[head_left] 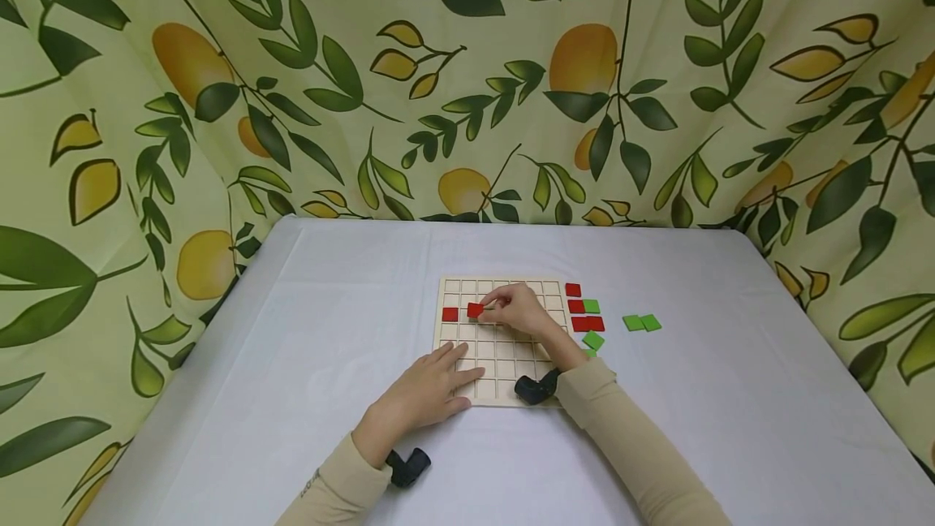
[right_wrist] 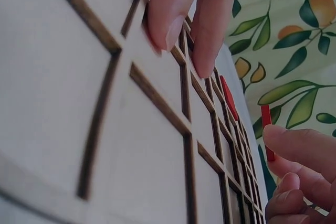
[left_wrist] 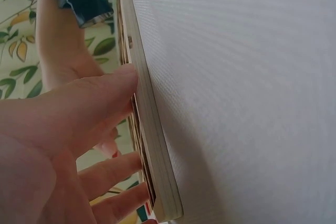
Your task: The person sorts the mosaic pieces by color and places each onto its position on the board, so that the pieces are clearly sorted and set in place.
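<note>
A pale wooden grid board [head_left: 485, 351] lies on the table. My left hand [head_left: 431, 386] rests on its near left corner, fingers spread over the cells. In the left wrist view the thumb [left_wrist: 100, 90] lies against the board's edge [left_wrist: 157, 145]. My right hand [head_left: 520, 311] pinches a thin red square tile [head_left: 475, 310] between thumb and fingertips, over the board's upper left part. The right wrist view shows this tile [right_wrist: 268, 132] edge-on, raised above the grid. Another red tile [head_left: 450, 314] sits in a cell of the left column.
Right of the board lie several red tiles [head_left: 573, 290] and green tiles [head_left: 593, 340], some side by side. Two more green tiles [head_left: 642, 322] lie farther right. A white cloth [head_left: 351, 307] covers the table, and a patterned curtain [head_left: 467, 104] hangs behind it.
</note>
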Available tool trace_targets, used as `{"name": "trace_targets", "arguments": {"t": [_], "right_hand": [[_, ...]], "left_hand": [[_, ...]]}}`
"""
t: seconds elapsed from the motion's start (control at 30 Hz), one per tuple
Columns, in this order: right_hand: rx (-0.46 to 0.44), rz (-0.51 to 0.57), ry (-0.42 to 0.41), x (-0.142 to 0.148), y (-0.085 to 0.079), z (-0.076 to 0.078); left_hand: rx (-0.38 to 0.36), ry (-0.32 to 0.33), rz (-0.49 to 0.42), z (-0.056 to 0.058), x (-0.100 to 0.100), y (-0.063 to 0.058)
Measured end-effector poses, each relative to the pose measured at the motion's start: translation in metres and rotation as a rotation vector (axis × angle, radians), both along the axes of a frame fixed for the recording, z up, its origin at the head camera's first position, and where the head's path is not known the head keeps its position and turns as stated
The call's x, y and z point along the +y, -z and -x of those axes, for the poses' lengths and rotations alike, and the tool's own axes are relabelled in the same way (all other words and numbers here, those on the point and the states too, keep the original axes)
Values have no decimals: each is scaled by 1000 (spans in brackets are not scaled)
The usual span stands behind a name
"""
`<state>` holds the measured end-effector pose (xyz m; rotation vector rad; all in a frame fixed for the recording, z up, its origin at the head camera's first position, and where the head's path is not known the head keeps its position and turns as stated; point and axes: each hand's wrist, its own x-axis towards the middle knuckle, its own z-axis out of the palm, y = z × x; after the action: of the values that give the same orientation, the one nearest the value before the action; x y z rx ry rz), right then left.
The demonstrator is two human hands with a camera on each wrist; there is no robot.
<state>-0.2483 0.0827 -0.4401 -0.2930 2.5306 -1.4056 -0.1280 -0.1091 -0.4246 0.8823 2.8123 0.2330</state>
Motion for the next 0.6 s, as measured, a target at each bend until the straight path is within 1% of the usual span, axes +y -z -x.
{"name": "trace_targets", "arguments": {"t": [0.17,0.4,0.6], "right_hand": [[1,-14,-4,-5,1,0],[23,-75,-4,-12,2,1],[30,-118,13,-17,3,1]], "left_hand": [[-9,-7,2,0,0,0],[-33,-13,-19,-2,0,-3],[-36,-10,-21,-2,-1,-4]]}}
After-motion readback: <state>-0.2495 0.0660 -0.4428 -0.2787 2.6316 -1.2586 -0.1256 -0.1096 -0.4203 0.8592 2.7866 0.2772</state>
